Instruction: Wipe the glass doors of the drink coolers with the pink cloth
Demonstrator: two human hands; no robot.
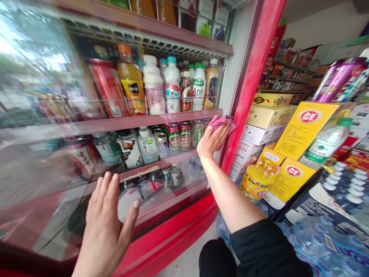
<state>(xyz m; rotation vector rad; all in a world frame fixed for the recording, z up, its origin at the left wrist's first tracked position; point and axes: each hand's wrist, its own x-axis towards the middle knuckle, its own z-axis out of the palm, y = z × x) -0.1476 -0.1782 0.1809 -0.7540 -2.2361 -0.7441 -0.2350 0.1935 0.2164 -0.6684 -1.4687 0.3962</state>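
Observation:
A red drinks fridge with a glass door (43,127) fills the left and middle of the head view. My left hand (108,215) is open, its fingers together and flat against the lower glass. My right hand (211,138) presses a pink cloth (220,122) against the glass near the door's red right frame (250,88), at the level of the second shelf. Behind the glass stand several bottles (173,84) on the upper shelf and cans (184,134) on the shelf below.
Right of the fridge are stacked cardboard boxes (268,115), yellow boxes (305,127), cooking-oil bottles (256,179) and shrink-wrapped water bottles (325,238). Store shelves (288,65) stand at the back. A strip of pale floor (190,257) shows below the fridge.

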